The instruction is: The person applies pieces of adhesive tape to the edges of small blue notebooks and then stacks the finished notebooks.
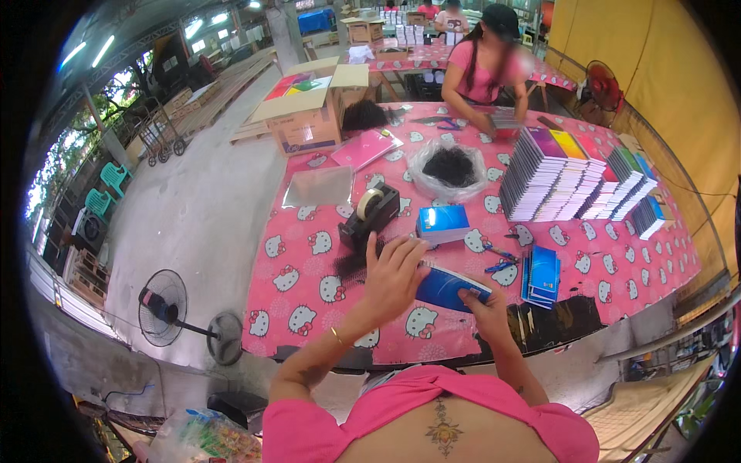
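Observation:
A small blue notebook [446, 288] is held low over the near side of the table. My right hand [488, 315] grips its right end, thumb on the cover. At the other end is my left hand [392, 272], fingers stretched out and its thumb side against the notebook's edge. Dark coil-like strands [351, 266] lie partly hidden beside and under the left hand. Just beyond it stands a black tape dispenser [370, 216] with a roll of tape. A stack of blue notebooks [443, 224] sits ahead of my hands, and another small blue pile [543, 274] lies to the right.
Scissors [502, 256] lie between the blue piles. Tall stacks of notebooks [540, 181] fill the right side. A plastic bag of black strands [450, 166] and a cardboard box [305, 123] stand farther back. Across the table [421, 322] a co-worker [488, 65] handles something flat. A fan [164, 307] stands left.

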Tool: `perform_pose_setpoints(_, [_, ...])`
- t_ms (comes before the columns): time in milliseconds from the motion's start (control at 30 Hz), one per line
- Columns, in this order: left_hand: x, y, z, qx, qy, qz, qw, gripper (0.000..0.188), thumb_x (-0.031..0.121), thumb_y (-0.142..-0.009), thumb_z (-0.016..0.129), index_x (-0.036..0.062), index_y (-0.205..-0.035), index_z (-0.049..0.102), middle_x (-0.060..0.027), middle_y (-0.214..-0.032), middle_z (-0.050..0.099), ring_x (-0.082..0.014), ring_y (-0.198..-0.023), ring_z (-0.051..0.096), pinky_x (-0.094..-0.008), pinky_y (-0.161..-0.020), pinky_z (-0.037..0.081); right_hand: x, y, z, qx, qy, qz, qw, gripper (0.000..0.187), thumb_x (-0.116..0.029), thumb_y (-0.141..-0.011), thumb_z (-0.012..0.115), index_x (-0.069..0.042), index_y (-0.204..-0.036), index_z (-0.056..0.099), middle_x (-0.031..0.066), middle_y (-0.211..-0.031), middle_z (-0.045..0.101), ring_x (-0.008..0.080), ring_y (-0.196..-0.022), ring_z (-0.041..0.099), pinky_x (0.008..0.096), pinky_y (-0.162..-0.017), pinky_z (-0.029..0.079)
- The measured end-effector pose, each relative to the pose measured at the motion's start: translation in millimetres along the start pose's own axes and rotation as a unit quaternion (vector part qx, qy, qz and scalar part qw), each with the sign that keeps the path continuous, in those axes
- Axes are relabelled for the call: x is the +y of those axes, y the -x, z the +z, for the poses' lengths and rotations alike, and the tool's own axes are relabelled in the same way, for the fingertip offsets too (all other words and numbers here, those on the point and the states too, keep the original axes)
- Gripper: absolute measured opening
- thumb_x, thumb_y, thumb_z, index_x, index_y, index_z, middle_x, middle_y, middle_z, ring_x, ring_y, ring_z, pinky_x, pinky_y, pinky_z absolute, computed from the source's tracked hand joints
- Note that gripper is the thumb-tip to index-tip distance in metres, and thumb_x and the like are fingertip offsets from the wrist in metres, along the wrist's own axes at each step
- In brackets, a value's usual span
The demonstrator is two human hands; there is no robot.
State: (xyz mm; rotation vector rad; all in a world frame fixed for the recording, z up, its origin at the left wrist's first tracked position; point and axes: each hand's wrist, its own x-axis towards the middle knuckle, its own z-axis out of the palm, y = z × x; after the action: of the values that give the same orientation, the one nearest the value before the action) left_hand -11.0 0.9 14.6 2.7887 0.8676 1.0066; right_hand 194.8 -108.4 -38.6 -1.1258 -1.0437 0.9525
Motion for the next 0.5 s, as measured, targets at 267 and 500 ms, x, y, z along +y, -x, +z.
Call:
perform_pose_setpoints(267, [23,8,16,-0.021,-0.133,0.024,0.991,0.069,0.053,-0.092,0.054,0.0076,-0.143,0.044,-0.0128,-0.149,0.041,-0.031,-0.141,0.033,-0.0695,-0.111,0.003,-25,0,5,0.059,-0.051,0.028,0.997,0.03,-0.009,-0.091,0.068,0.0,-0.12,0.064,0.0025,-0.104,0.066,0.0092,-0.095,0.06,0.0266,-0.086,0.049])
perform_pose_setpoints(500, [16,-32,-2,-0.007,-0.198,-0.003,0.98,0.092,0.068,-0.087,0.048,0.0008,-0.149,0.033,-0.021,-0.158,0.025,-0.0411,-0.148,0.016,-0.0699,-0.111,-0.002,-25,0,14,0.009,-0.017,0.003,1.0,0.031,-0.008,-0.091,0.068,0.0,-0.121,0.063,0.0025,-0.103,0.066,0.0092,-0.092,0.059,0.0251,-0.083,0.049])
